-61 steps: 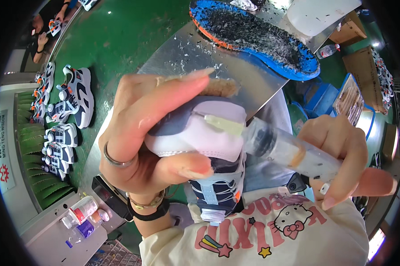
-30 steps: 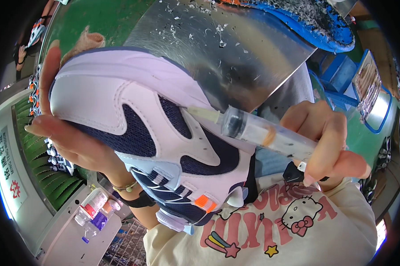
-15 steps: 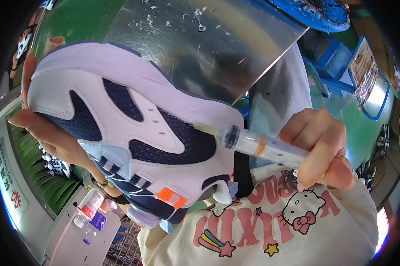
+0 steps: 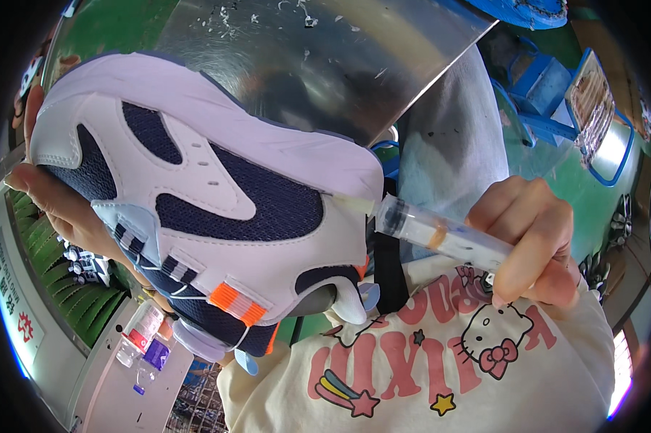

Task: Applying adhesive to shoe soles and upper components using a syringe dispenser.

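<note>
"So, what was in your left hand?"

"My left hand cupped the toe end of a white-and-navy sneaker, thumb beside the upper, a finger showing past the sole's toe edge. The spread was just wide enough for the toe; the rest of that hold was hidden behind the shoe."

"And where was the shoe?"

"Up in front of me, turned on its side, its sole toward the steel tabletop and its orange tab toward my cream sweatshirt."

"Your right hand?"

"My right hand was curled closely around the rear of a clear syringe, fingers folded over the barrel. Its pale nozzle pointed at the heel end, the thin tip right by the seam between the navy mesh and the sole."

"Touching it?"

"It looked so, but I couldn't tell how firmly. My fingers were apart from the sneaker there."
</note>
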### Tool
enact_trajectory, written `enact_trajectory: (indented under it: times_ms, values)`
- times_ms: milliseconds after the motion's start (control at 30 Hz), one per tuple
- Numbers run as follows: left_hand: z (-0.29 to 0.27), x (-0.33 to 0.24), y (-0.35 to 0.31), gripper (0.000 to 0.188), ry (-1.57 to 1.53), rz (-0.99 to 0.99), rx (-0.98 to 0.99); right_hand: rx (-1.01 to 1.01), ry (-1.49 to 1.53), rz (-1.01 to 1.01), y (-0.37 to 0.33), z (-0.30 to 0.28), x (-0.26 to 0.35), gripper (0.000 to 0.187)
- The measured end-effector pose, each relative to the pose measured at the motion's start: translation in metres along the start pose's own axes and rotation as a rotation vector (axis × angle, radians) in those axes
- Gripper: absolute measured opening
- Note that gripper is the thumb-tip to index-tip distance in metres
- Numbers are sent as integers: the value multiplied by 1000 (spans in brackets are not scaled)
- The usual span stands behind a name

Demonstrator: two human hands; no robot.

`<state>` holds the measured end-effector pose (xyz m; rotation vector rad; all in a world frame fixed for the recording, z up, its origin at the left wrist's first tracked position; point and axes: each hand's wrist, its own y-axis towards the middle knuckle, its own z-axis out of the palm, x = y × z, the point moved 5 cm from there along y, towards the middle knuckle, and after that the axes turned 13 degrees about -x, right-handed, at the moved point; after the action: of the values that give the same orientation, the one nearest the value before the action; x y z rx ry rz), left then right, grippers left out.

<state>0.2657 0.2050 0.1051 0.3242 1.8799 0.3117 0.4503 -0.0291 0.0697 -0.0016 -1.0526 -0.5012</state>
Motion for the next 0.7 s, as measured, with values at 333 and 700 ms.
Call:
enact_trajectory:
  times_ms: [333, 700]
  values:
    - [-2, 5, -10, 47, 23, -207, 39, 2, 9, 71, -12, -13, 0, 37]
    - [-58, 60, -12, 36, 153, -81, 184, -124, -204, 190, 16, 12, -13, 44]
